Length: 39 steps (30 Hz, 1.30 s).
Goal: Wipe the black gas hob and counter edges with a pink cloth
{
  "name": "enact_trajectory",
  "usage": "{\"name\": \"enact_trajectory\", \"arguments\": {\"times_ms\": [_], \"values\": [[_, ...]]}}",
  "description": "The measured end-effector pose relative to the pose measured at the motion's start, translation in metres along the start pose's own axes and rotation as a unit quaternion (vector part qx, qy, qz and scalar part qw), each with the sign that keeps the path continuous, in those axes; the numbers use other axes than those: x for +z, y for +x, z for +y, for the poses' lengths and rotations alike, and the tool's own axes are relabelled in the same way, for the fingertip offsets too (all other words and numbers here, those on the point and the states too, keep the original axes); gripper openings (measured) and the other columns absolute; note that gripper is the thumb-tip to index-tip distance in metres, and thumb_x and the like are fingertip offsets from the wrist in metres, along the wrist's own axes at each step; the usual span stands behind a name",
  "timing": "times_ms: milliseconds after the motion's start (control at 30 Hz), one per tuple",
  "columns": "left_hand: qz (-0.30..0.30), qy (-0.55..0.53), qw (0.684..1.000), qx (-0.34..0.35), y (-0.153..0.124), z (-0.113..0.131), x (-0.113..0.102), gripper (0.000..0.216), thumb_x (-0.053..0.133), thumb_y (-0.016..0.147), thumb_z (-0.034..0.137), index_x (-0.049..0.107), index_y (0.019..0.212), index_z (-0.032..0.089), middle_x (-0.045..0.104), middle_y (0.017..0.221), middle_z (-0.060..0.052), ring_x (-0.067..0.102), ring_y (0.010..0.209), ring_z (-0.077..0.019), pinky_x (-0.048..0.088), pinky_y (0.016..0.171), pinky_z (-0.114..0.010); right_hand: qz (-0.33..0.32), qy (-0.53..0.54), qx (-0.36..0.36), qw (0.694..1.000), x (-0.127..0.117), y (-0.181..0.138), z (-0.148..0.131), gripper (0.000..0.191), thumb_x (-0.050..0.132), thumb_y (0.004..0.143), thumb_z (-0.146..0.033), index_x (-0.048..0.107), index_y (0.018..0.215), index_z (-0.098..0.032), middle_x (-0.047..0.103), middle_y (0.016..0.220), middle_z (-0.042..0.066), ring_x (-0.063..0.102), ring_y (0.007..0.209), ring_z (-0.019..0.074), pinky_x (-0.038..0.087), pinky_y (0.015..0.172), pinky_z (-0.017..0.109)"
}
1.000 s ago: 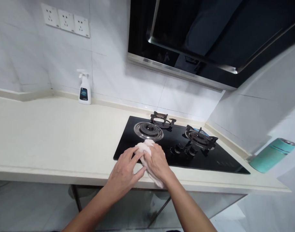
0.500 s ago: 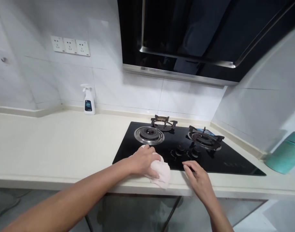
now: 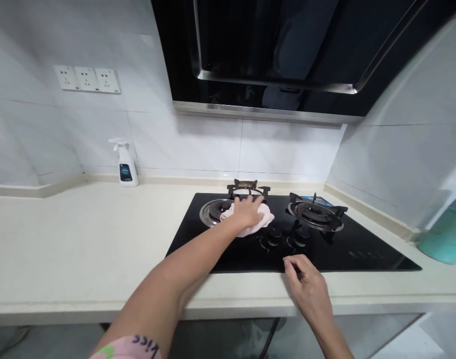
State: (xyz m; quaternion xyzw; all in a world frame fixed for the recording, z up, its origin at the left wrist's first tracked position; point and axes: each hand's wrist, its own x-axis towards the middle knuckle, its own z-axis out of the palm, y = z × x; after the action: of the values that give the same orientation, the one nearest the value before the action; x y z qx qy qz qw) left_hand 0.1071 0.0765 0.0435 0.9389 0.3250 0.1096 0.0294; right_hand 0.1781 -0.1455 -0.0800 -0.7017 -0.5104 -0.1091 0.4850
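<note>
My left hand [image 3: 248,212] presses a crumpled white cloth [image 3: 262,223] onto the black glass gas hob [image 3: 343,254], between the two back burners. The cloth touches the right side of the steel left burner [image 3: 213,212] and lies just behind the black control knobs [image 3: 274,238]. The cast-iron trivet of the right burner [image 3: 315,214] stands clear of it. My right hand [image 3: 308,286] rests at the hob's front edge, fingers curved and holding nothing. A pink printed sleeve [image 3: 128,349] shows on my left forearm.
A white spray bottle [image 3: 125,167] stands on the cream countertop [image 3: 74,234] against the tiled wall, below a row of wall sockets [image 3: 87,80]. A black range hood [image 3: 272,55] overhangs the hob. A teal cylinder [image 3: 447,234] stands at the right.
My left hand has pushed the cloth from the hob's front edge back toward the left burner. My right hand has stayed near the front edge, and the view has tilted slightly.
</note>
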Motion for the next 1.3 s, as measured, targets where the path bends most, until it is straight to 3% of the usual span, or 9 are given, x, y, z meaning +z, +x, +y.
{"name": "enact_trajectory", "arguments": {"times_ms": [167, 333, 500, 633, 833, 933, 1100, 1200, 1300], "values": [[-0.060, 0.011, 0.996, 0.068, -0.001, 0.007, 0.031, 0.055, 0.050, 0.096, 0.062, 0.056, 0.147, 0.041, 0.049, 0.160, -0.008, 0.039, 0.146, -0.0412, 0.024, 0.116, -0.070, 0.000, 0.013, 0.008, 1.000, -0.001, -0.001, 0.005, 0.032, 0.047, 0.102, -0.045, 0.070, 0.092, -0.025, 0.072, 0.099, 0.006, 0.068, 0.090, 0.0227, 0.051, 0.080, 0.034], [-0.054, 0.006, 0.994, 0.093, -0.059, -0.011, 0.029, 0.052, 0.039, 0.101, 0.059, 0.055, 0.148, 0.043, 0.056, 0.152, -0.007, 0.046, 0.137, -0.0372, 0.033, 0.110, -0.064, -0.007, 0.002, 0.009, 1.000, -0.003, -0.005, 0.013, 0.032, 0.050, 0.099, -0.050, 0.071, 0.097, -0.026, 0.074, 0.105, 0.005, 0.069, 0.095, 0.0227, 0.052, 0.082, 0.034], [-0.033, 0.002, 0.996, 0.083, -0.121, -0.056, 0.010, 0.053, 0.048, 0.097, 0.057, 0.060, 0.144, 0.036, 0.062, 0.143, -0.008, 0.051, 0.130, -0.0359, 0.040, 0.106, -0.058, -0.020, -0.026, 0.008, 0.999, -0.005, -0.008, 0.016, 0.033, 0.051, 0.098, -0.053, 0.072, 0.100, -0.028, 0.074, 0.109, 0.003, 0.069, 0.097, 0.0230, 0.052, 0.083, 0.035], [-0.005, 0.020, 1.000, -0.009, -0.149, -0.107, -0.006, 0.050, 0.049, 0.097, 0.052, 0.062, 0.142, 0.035, 0.063, 0.139, -0.009, 0.054, 0.128, -0.0352, 0.044, 0.104, -0.053, -0.013, -0.032, 0.012, 0.999, -0.006, -0.009, 0.009, 0.032, 0.050, 0.099, -0.052, 0.071, 0.099, -0.027, 0.074, 0.108, 0.003, 0.068, 0.096, 0.0232, 0.051, 0.083, 0.036], [0.008, -0.002, 0.994, -0.107, -0.157, -0.143, -0.028, 0.048, 0.046, 0.098, 0.042, 0.066, 0.136, 0.023, 0.069, 0.120, -0.011, 0.067, 0.110, -0.0299, 0.051, 0.092, -0.039, 0.181, 0.003, 0.009, 0.983, -0.006, -0.006, -0.004, 0.034, 0.052, 0.099, -0.050, 0.070, 0.095, -0.021, 0.069, 0.105, 0.011, 0.065, 0.102, 0.0253, 0.049, 0.095, 0.040], [0.025, -0.047, 0.997, -0.060, -0.153, -0.112, -0.031, 0.046, 0.046, 0.099, 0.045, 0.065, 0.137, 0.027, 0.069, 0.122, -0.006, 0.066, 0.109, -0.0256, 0.051, 0.091, -0.034, 0.238, 0.020, 0.020, 0.971, -0.008, -0.005, -0.003, 0.037, 0.049, 0.100, -0.051, 0.068, 0.100, -0.019, 0.067, 0.107, 0.013, 0.061, 0.108, 0.0274, 0.046, 0.101, 0.046], [0.051, -0.107, 0.980, 0.159, -0.133, -0.001, -0.006, 0.044, 0.047, 0.101, 0.048, 0.066, 0.137, 0.031, 0.067, 0.125, -0.005, 0.059, 0.117, -0.0272, 0.044, 0.102, -0.041, 0.201, 0.006, 0.027, 0.979, -0.011, -0.005, 0.005, 0.044, 0.043, 0.101, -0.055, 0.068, 0.101, -0.019, 0.066, 0.111, 0.014, 0.059, 0.111, 0.0292, 0.043, 0.104, 0.050], [-0.009, -0.083, 0.970, 0.230, -0.120, 0.060, 0.022, 0.048, 0.046, 0.100, 0.053, 0.062, 0.141, 0.035, 0.064, 0.130, -0.008, 0.055, 0.119, -0.0310, 0.041, 0.100, -0.049, 0.196, 0.008, 0.044, 0.980, -0.012, -0.006, 0.010, 0.044, 0.039, 0.102, -0.053, 0.067, 0.103, -0.019, 0.065, 0.115, 0.015, 0.058, 0.114, 0.0299, 0.043, 0.105, 0.050], [-0.049, -0.044, 0.970, 0.233, -0.114, 0.090, 0.044, 0.050, 0.048, 0.096, 0.055, 0.063, 0.139, 0.034, 0.060, 0.135, -0.011, 0.049, 0.125, -0.0364, 0.035, 0.103, -0.059, 0.222, -0.008, 0.042, 0.974, -0.013, -0.006, 0.015, 0.046, 0.037, 0.102, -0.053, 0.065, 0.111, -0.018, 0.060, 0.126, 0.018, 0.052, 0.127, 0.0331, 0.038, 0.110, 0.054]]}}
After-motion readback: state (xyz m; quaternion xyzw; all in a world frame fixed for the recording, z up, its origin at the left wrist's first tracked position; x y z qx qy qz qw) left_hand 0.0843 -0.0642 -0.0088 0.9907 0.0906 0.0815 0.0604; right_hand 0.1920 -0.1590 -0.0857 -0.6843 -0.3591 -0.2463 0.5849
